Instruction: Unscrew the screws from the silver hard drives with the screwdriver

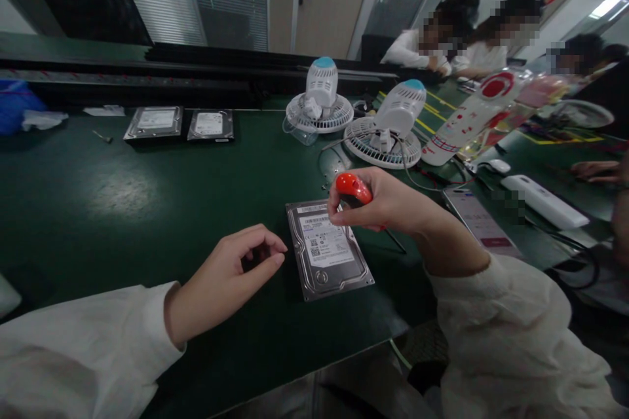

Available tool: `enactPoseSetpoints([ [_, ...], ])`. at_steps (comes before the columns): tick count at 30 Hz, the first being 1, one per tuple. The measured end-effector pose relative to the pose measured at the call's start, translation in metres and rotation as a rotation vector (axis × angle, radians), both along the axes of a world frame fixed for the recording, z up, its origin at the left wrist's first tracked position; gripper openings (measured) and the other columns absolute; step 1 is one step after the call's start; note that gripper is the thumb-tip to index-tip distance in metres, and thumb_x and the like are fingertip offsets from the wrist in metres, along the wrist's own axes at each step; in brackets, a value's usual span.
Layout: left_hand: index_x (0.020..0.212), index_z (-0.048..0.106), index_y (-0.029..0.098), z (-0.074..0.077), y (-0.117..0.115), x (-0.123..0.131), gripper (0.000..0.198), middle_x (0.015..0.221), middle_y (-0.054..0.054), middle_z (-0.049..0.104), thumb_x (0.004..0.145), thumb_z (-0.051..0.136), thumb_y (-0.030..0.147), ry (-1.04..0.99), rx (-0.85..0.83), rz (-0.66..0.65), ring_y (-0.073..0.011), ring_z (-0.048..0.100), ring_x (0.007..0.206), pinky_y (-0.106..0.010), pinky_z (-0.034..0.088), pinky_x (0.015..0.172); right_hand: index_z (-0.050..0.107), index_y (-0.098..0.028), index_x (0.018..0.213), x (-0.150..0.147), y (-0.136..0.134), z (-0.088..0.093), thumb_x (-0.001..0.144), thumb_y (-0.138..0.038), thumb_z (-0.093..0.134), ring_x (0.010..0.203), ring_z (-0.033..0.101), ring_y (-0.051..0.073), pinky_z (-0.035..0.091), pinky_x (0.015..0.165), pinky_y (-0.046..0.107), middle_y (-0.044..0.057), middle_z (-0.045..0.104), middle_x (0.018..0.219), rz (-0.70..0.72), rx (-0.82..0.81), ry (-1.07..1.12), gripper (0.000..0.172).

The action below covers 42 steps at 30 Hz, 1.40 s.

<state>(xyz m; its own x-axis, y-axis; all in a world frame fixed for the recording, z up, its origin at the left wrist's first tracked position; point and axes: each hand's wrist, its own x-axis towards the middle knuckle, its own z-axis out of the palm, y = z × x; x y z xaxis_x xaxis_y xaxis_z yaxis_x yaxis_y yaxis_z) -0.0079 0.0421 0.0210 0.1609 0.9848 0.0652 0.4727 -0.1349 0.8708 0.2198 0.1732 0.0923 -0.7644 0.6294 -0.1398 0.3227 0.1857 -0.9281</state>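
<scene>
A silver hard drive (328,250) lies label-up on the green table (122,196) in front of me. My right hand (388,201) is closed round a red-handled screwdriver (352,187), held over the drive's far right corner. My left hand (230,275) rests just left of the drive, thumb and forefinger pinched together; what they hold, if anything, is too small to make out. Both my sleeves are white.
Two more hard drives (153,122) (210,124) lie at the back left. Two white desk fans (319,101) (388,131) lie face-down behind. A white bottle (462,127), a phone (479,219), a white device (543,201) and cables sit right. Other people sit at the far right.
</scene>
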Motion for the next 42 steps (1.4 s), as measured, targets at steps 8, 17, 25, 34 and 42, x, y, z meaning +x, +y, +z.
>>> enactPoseSetpoints([
  [8,0.093,0.067,0.020,0.001,0.000,-0.002,0.013,0.090,0.001,0.065,0.093,0.058,0.029,0.019,0.014,-0.041,-0.0139,0.059,0.082,-0.027,0.046,0.071,0.063,-0.013,0.082,-0.012,-0.044,-0.008,0.078,-0.019,0.071,0.071,0.057,0.008,0.045,0.068,0.021,-0.001,0.065,0.078,0.324,0.180,-0.174,0.011],
  [17,0.092,0.068,0.021,-0.001,0.003,-0.003,0.009,0.087,0.002,0.065,0.092,0.059,0.024,0.045,0.042,-0.044,-0.0117,0.056,0.075,-0.025,0.042,0.065,0.062,-0.014,0.086,-0.020,-0.057,-0.018,0.081,-0.022,0.070,0.071,0.053,0.008,0.040,0.067,0.021,-0.001,0.063,0.080,0.370,0.253,-0.285,0.012],
  [25,0.093,0.068,0.020,-0.003,0.001,-0.003,0.011,0.089,0.001,0.065,0.093,0.057,0.024,0.038,0.046,-0.046,-0.0132,0.060,0.081,-0.027,0.045,0.069,0.058,-0.015,0.078,-0.022,-0.063,-0.018,0.079,-0.017,0.068,0.065,0.049,0.005,0.036,0.064,0.019,-0.005,0.058,0.072,0.343,0.296,-0.261,0.011],
  [34,0.092,0.068,0.019,-0.003,0.002,-0.003,0.011,0.088,0.001,0.065,0.092,0.057,0.024,0.016,0.032,-0.054,-0.0135,0.060,0.079,-0.027,0.046,0.067,0.059,-0.014,0.080,-0.024,-0.063,-0.017,0.080,-0.016,0.066,0.066,0.050,0.005,0.036,0.064,0.020,-0.004,0.060,0.073,0.342,0.305,-0.274,0.008],
  [42,0.093,0.068,0.020,-0.002,0.002,-0.003,0.011,0.089,0.001,0.064,0.093,0.057,0.023,0.042,0.051,-0.063,-0.0134,0.060,0.080,-0.027,0.045,0.068,0.060,-0.015,0.081,-0.023,-0.063,-0.020,0.082,-0.019,0.066,0.069,0.051,0.006,0.037,0.066,0.021,-0.003,0.060,0.075,0.327,0.310,-0.277,0.007],
])
